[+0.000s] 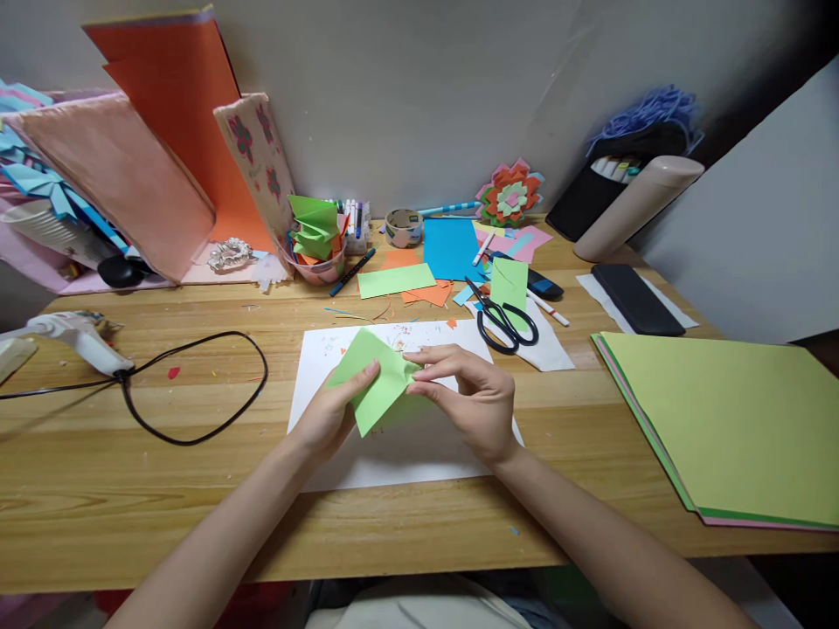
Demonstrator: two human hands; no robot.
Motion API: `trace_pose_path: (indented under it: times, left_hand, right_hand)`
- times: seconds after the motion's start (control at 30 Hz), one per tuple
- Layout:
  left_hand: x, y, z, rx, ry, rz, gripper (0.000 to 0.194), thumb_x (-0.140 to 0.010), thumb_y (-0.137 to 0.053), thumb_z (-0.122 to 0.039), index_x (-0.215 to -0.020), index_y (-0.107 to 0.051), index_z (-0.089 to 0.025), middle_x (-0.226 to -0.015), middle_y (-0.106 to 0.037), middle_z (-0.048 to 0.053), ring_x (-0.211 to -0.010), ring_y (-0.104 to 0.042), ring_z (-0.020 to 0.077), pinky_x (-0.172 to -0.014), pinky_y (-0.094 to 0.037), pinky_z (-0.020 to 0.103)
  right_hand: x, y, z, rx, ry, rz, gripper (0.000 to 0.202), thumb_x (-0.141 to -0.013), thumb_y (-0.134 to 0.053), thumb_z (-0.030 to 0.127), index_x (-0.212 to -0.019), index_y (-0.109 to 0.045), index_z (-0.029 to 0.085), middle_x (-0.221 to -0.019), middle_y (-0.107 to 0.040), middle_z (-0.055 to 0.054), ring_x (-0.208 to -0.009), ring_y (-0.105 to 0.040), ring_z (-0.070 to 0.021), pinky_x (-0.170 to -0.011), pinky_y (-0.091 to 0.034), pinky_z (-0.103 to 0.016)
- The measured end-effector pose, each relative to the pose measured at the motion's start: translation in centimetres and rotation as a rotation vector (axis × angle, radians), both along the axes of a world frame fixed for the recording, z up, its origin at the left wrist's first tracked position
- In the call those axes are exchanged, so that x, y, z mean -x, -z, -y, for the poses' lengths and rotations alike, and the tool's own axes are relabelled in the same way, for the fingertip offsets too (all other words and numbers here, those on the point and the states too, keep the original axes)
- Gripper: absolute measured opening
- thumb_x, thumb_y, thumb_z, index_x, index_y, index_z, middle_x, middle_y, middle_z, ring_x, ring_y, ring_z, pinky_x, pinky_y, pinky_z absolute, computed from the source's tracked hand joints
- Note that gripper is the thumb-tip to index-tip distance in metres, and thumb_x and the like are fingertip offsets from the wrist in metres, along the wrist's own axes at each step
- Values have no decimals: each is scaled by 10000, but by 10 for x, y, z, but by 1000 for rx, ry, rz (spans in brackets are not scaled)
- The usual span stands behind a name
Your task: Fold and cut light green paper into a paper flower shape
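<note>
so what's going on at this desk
A person is working a piece of light green paper with both hands above a white sheet on the desk. The left hand holds it, thumb on top, while the fingers of the right hand pinch its creased edge. Scissors lie beyond the right hand, among paper scraps.

Both forearms (229,520) bare — whitish, lightly creased garment (426,610) below.

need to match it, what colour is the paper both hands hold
The paper is light green, best seen in the head view.
</note>
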State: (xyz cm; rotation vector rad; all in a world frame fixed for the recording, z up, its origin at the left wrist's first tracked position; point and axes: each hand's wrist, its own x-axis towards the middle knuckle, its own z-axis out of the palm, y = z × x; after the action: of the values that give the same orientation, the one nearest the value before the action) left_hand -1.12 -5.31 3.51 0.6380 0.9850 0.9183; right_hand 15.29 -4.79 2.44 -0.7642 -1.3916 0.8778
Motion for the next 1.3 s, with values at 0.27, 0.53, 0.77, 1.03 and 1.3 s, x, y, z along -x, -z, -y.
trace_pose_path:
  times: [0.27, 0.53, 0.77, 1.03, 1.3]
  left_hand:
    - [-1, 0, -1, -24, 8, 10, 462, -742, -653, -349, -1164, -586, -173, -914, -708, 74, -719, -657, 217, -587, -481, 274]
    - [-1, 5, -1, -81, 22, -11, 451, -768, -628, -358, -1171, -567, -163, -931, -688, 84, -739, -643, 200, -579, -479, 249]
    - [1, 5, -2, -143, 35, -94, 312, -771, -627, -334, -1027, -633, -154, -777, -634, 36, -626, -567, 128, -555, -480, 234]
    - [2, 5, -2, -174, 22, -165, 217, -728, -676, -303, -874, -654, -145, -807, -632, 33, -752, -583, 141, -649, -480, 219]
    - [3, 6, -13, -55, -71, -13, 337, -795, -598, -364, -1049, -630, -145, -946, -686, 74, -778, -640, 152, -668, -504, 214]
  right_hand:
    - [-3, -2, -2, -86, 8, 79, 184, -682, -731, 125, -802, -707, 262, -851, -713, -25, -837, -657, -209, -830, -513, -406]
    - [-7, -2, -4, -172, 4, 153, 224, -694, -711, 87, -845, -703, 253, -888, -706, -32, -850, -645, -196, -816, -507, -381]
    - [-7, -3, -7, -146, 11, 199, 161, -718, -687, 96, -807, -710, 228, -834, -706, -49, -815, -645, -194, -783, -514, -362]
    - [-6, -3, -7, -98, 14, 204, 124, -738, -670, 108, -788, -700, 217, -805, -694, -48, -797, -637, -184, -736, -514, -340]
    - [-5, -1, -11, -23, 34, 172, 97, -738, -674, 118, -762, -689, 211, -802, -691, -42, -807, -635, -181, -761, -497, -340]
